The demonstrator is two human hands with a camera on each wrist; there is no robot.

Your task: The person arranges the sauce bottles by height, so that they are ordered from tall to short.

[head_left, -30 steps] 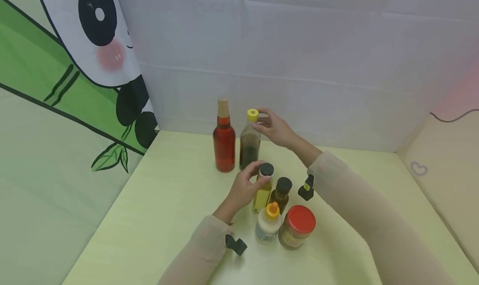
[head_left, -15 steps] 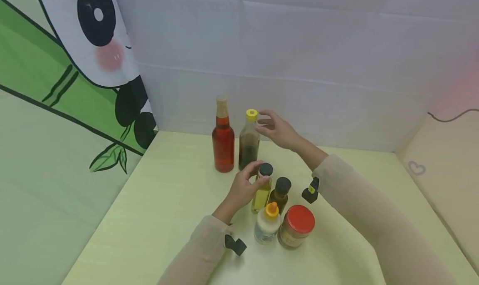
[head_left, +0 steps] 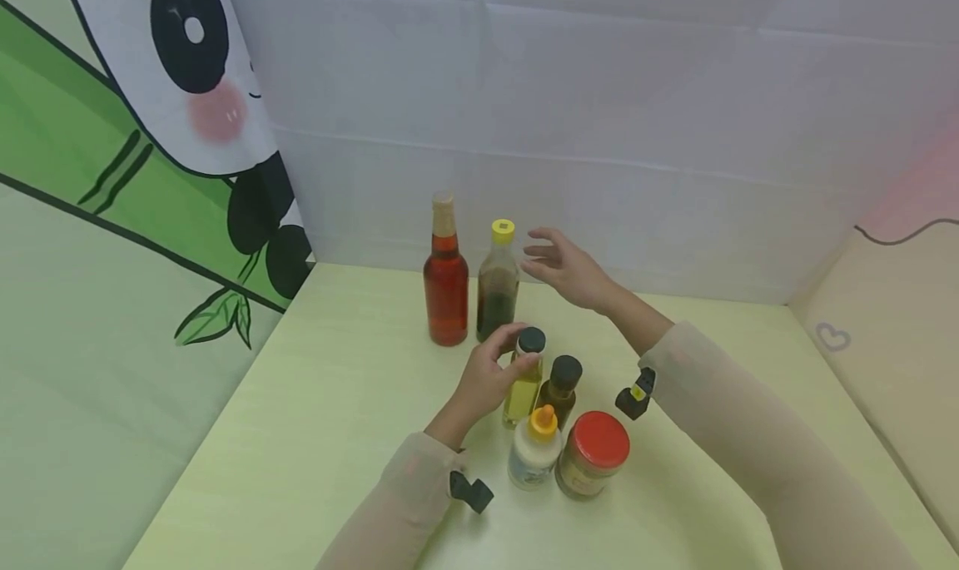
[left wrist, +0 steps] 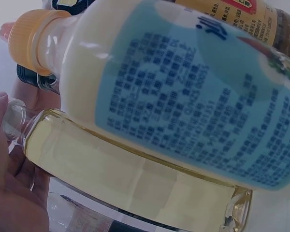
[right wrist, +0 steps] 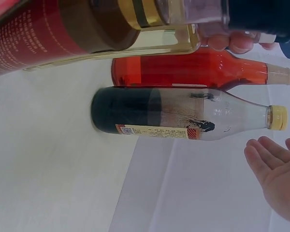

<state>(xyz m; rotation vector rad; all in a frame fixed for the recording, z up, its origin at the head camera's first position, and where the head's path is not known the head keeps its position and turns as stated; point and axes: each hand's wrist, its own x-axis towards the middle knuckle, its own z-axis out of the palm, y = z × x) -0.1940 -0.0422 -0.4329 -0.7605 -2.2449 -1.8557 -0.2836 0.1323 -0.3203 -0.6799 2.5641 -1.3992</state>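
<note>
My left hand (head_left: 485,377) holds a clear bottle of yellow oil (head_left: 521,399) by the neck, below its dark cap; the bottle stands upright. In the left wrist view, thumb and fingers lie around the oil bottle's neck. Right of the yellow-capped bottle (head_left: 498,287), which is part full of dark liquid, my right hand (head_left: 575,272) hovers with relaxed fingers. A gap separates that hand from the bottle, also visible in the right wrist view. A tall bottle of red liquid (head_left: 447,297) stands beside the yellow-capped one.
Close to the oil bottle stand a dark-capped brown bottle (head_left: 565,383), a white squeeze bottle (head_left: 535,458) with an orange tip, and a red-lidded jar (head_left: 597,449). A pale cloth wall (head_left: 637,121) rises behind the table (head_left: 300,437).
My right hand has let go of the yellow-capped bottle and drawn away to the right. The left hand keeps its hold on the oil bottle.
</note>
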